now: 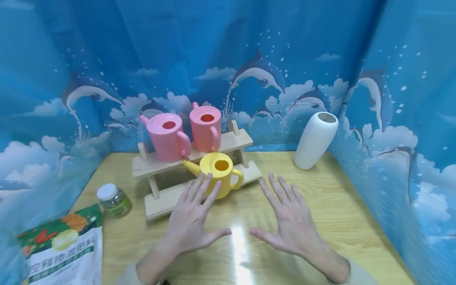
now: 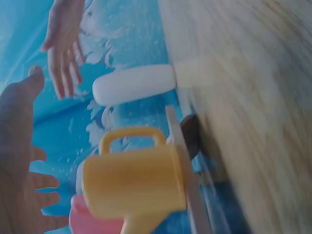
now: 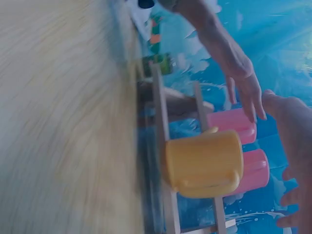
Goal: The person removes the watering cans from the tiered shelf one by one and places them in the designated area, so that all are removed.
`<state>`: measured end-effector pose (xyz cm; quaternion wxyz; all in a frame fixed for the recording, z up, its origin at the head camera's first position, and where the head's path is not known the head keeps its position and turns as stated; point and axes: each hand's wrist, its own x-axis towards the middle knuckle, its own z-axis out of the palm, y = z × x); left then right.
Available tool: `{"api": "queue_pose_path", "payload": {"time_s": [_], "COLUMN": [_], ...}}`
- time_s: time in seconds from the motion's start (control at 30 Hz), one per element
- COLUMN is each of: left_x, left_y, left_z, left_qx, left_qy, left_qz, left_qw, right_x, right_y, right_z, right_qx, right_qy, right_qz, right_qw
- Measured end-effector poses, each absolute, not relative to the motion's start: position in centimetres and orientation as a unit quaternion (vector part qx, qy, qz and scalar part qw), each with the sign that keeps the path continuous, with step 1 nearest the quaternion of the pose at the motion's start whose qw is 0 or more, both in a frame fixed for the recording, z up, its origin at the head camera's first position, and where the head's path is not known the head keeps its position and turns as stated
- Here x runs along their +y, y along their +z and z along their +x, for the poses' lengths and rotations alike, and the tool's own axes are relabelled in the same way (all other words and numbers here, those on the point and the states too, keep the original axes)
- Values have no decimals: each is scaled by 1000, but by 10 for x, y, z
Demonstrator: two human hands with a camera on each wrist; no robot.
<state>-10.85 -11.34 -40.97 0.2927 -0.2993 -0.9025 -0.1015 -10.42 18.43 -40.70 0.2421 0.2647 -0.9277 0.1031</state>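
While the head view looks into the yellow watering can (image 1: 225,182), the wrist views show its side.
Left hand (image 1: 190,219) and right hand (image 1: 293,221) hover over the table (image 1: 342,206), fingers spread wide, thumbs turned inward. Beyond them, the can stands on the lower tier of the wooden rack (image 1: 162,204), spout left, looped handle right; behind it, two pink watering cans (image 1: 165,142) occupy the upper tier.
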Motion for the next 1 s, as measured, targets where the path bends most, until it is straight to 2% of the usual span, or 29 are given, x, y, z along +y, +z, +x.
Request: {"api": "queue_pose_path", "payload": {"time_s": [0.13, 0.27, 0.43, 0.6, 0.7, 0.87, 1.0], "left_x": [-145, -184, -239, -286, -305, -323, -327], "left_y": [-390, -366, -347, -345, -346, -349, -352], "left_z": [-107, -115, -137, -161, -175, -193, -203], "left_qx": [-909, -915, -900, -884, -870, -856, -853], "left_qy": [-181, -274, -400, -448, -484, -512, -509], "left_qz": [-252, -165, -57, 7, 37, 66, 83], "left_qw": [278, 245, 161, 129, 84, -30, -82], "right_x": [177, 168, 157, 147, 144, 145, 145], "right_y": [-398, -390, -388, -389, -390, -395, -401], "right_z": [-106, -114, -138, -168, -184, -204, -213], "right_qx": [-918, -898, -847, -808, -801, -811, -817], "right_qy": [217, 329, 464, 544, 565, 560, 551], "right_qz": [274, 261, 253, 226, 198, 169, 170], "right_qw": [187, 128, 60, 1, -11, -3, -9]}}
